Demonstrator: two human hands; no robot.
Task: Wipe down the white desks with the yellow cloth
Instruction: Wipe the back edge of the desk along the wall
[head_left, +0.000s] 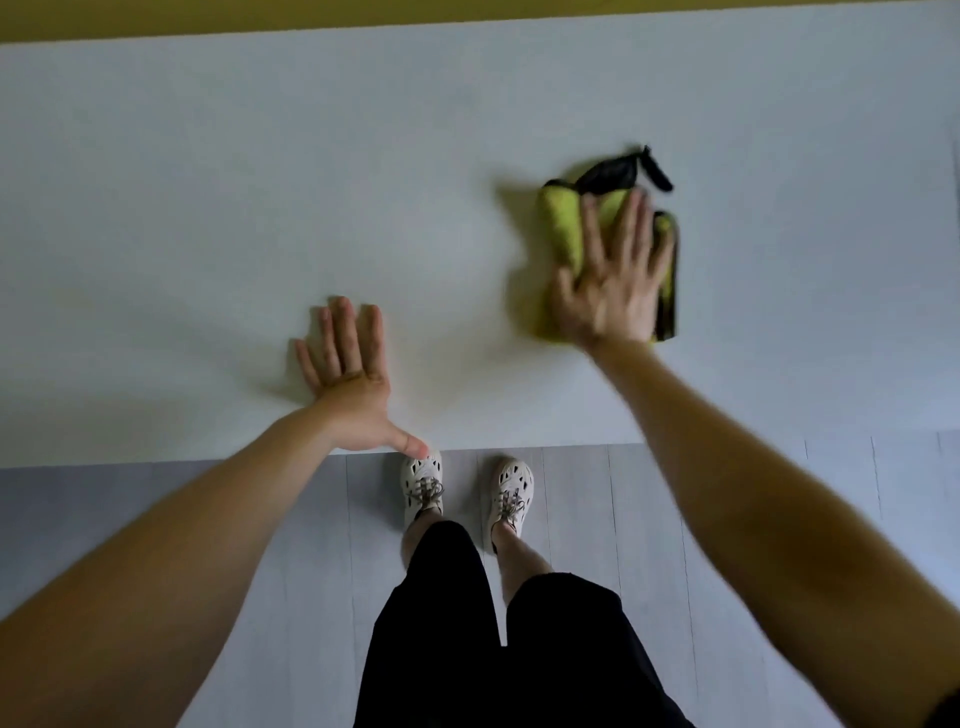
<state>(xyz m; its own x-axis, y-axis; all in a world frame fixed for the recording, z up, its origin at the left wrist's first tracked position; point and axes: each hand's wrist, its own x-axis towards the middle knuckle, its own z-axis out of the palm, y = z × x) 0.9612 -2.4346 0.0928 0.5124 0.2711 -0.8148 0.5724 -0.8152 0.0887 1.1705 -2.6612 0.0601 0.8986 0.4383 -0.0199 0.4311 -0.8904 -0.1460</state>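
Head view looks straight down, and the wiping is under way: the right hand (610, 280) lies flat with fingers spread, pressing the yellow cloth (563, 228) onto the white desk (208, 182). Blur on that hand and the cloth suggests a stroke in motion. The cloth sits bunched under the palm, right of centre, its dark trim poking out beyond the fingertips. The left hand (348, 379) rests open and flat on the desk near the front edge, well apart from the cloth, holding nothing, likely bracing. Next, I judge, the stroke must carry the cloth across the bare stretch to the left, keeping pressure even.
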